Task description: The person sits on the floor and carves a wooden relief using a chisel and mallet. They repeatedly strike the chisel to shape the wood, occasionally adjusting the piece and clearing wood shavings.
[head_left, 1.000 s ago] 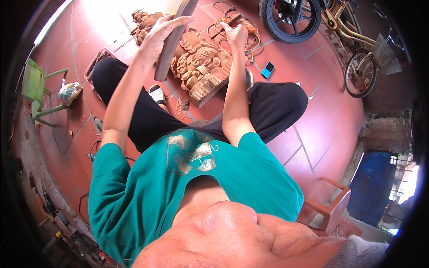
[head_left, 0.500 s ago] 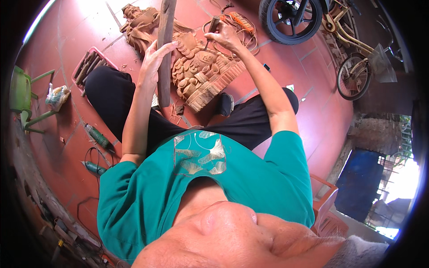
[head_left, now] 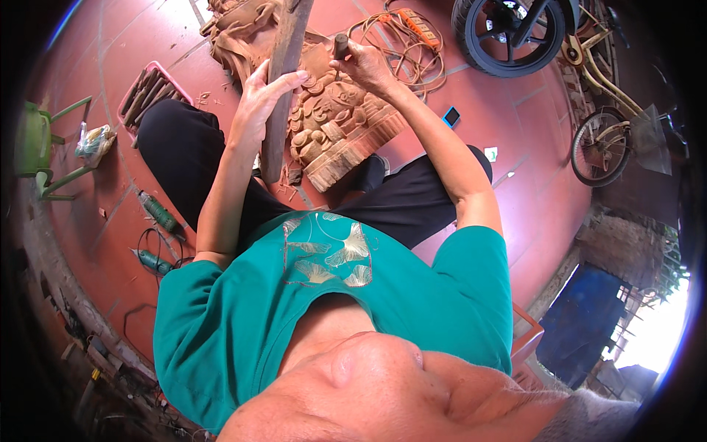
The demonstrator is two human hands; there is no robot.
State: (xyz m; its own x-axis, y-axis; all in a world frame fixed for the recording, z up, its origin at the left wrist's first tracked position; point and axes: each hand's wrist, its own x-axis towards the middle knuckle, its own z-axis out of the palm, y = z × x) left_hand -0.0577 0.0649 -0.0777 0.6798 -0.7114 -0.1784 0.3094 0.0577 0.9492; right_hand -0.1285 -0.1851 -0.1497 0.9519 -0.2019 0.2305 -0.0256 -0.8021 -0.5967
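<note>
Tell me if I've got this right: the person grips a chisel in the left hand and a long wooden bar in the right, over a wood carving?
Not quite: the head view shows them swapped. The left hand holds the long wooden bar and the right hand grips the chisel, over the wood carving.

Teal short-sleeved shirt, pale leaf print, black trousers

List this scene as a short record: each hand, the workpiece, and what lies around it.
left hand: grips a long flat wooden bat, held upright
right hand: closed on a chisel, tip down on the carving
workpiece: ornate wood carving on the red tiled floor, between the knees
left side: pink tray of tools, two green power tools
beyond: orange cable, wheel
</note>
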